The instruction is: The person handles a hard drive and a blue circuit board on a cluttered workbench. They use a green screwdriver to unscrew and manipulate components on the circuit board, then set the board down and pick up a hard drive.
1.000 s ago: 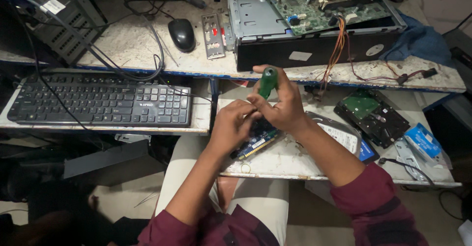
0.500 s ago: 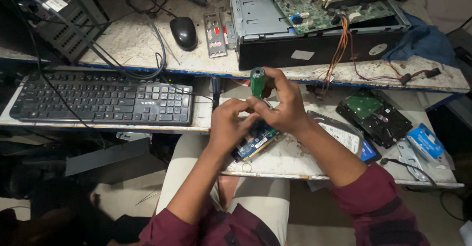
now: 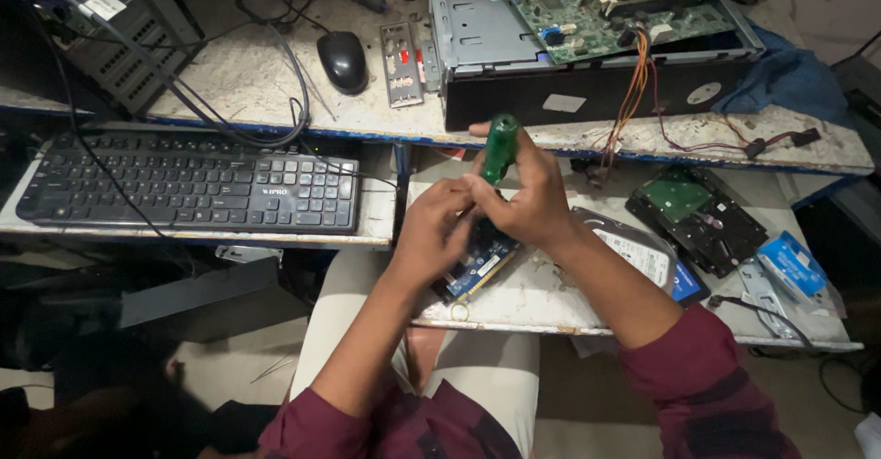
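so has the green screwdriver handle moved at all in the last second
Barely: the green screwdriver handle sits a touch nearer the open computer case, in the right hand.

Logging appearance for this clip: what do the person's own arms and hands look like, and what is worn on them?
Both hands are bare: no gloves, and no rings or watch that I can make out. The left hand and right hand lead into bare forearms. Dark maroon sleeves are pushed up to about the elbows, the same cloth as the top. No markings show on the sleeves.
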